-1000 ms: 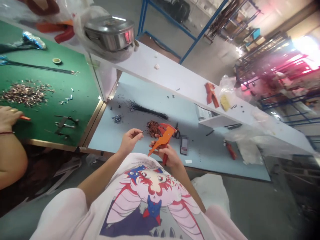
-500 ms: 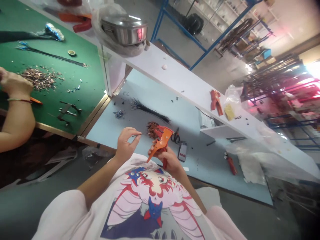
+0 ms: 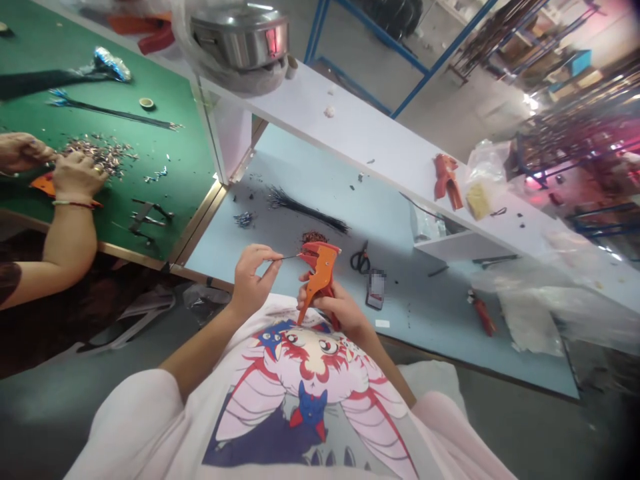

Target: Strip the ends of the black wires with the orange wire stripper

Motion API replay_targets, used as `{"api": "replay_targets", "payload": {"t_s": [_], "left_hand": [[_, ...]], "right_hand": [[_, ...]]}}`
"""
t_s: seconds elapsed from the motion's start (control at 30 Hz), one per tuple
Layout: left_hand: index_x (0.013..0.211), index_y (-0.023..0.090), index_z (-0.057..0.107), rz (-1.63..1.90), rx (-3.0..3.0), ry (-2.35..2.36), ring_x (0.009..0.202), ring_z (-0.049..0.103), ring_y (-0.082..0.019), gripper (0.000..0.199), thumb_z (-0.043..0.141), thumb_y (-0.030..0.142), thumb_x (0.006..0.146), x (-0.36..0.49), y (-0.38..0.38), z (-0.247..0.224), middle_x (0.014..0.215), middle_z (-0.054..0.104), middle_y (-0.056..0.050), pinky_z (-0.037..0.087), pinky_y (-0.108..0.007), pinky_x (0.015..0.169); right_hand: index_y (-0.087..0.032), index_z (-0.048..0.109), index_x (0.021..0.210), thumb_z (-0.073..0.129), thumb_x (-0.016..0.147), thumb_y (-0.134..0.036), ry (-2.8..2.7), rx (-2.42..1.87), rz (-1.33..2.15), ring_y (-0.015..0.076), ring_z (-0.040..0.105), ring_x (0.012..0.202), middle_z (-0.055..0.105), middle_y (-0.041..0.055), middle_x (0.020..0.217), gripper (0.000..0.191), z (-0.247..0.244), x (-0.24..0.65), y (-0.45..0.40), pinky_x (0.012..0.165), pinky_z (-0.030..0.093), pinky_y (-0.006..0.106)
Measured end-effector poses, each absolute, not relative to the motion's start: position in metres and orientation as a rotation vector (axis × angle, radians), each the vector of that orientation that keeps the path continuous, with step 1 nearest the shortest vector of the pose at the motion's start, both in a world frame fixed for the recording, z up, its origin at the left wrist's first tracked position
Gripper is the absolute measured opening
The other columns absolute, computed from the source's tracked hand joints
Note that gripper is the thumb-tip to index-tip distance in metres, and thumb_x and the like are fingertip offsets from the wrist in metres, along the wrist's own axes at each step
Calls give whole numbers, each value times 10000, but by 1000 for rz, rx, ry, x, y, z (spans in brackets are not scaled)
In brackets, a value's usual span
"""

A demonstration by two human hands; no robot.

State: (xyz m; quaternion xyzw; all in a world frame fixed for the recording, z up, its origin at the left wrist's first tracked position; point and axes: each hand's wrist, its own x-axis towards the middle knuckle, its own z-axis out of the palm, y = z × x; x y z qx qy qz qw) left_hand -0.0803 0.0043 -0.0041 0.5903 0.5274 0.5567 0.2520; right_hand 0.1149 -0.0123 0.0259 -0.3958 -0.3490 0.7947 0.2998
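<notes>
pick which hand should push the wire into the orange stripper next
Left, likely: the left hand pinches the thin wire right at the orange wire stripper, while the right hand is busy gripping the stripper.

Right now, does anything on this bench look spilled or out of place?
Yes: small black wire scraps lie scattered across the pale blue bench top, loose rather than gathered with the bundled black wires.
</notes>
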Motion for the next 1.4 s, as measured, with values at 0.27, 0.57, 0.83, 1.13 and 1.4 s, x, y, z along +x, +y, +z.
{"api": "replay_targets", "payload": {"t_s": [0.27, 0.57, 0.83, 1.13, 1.4], "left_hand": [[860, 195, 640, 1510, 1699, 1388, 837, 569, -154, 74, 576, 220, 836, -83, 10, 2, 847, 608, -31, 463, -321, 790], [902, 210, 661, 1506, 1791, 1309, 837, 558, -150, 124, 560, 175, 840, -82, 10, 2, 863, 600, -35, 458, -316, 776], [891, 209, 666, 1491, 1821, 1339, 818, 554, -151, 120, 562, 180, 836, -83, 11, 3, 846, 600, -35, 453, -316, 762], [894, 204, 662, 1499, 1834, 1318, 813, 555, -143, 118, 569, 166, 833, -84, 12, 7, 844, 600, -29, 456, -304, 755], [904, 204, 664, 1470, 1858, 1316, 819, 550, -142, 131, 574, 148, 828, -83, 14, 8, 841, 596, -26, 452, -302, 756]], "right_hand": [[-181, 524, 1125, 636, 722, -149, -997, -992, 2138, 188, 595, 802, 607, 44, 874, 420, 30, 113, -16, 753, 504, 361], [-185, 521, 1155, 659, 743, -181, -1074, -989, 2142, 185, 604, 818, 604, 53, 913, 434, 28, 117, -18, 809, 490, 389], [-186, 519, 1147, 663, 752, -201, -1067, -964, 2164, 174, 594, 815, 594, 41, 896, 420, 29, 116, -16, 772, 490, 350], [-168, 507, 1149, 677, 750, -232, -1057, -934, 2178, 169, 586, 803, 589, 43, 891, 439, 28, 117, -15, 761, 491, 338], [-169, 499, 1152, 687, 749, -225, -1016, -886, 2196, 161, 586, 807, 583, 46, 898, 448, 26, 118, -17, 759, 491, 335]]}}
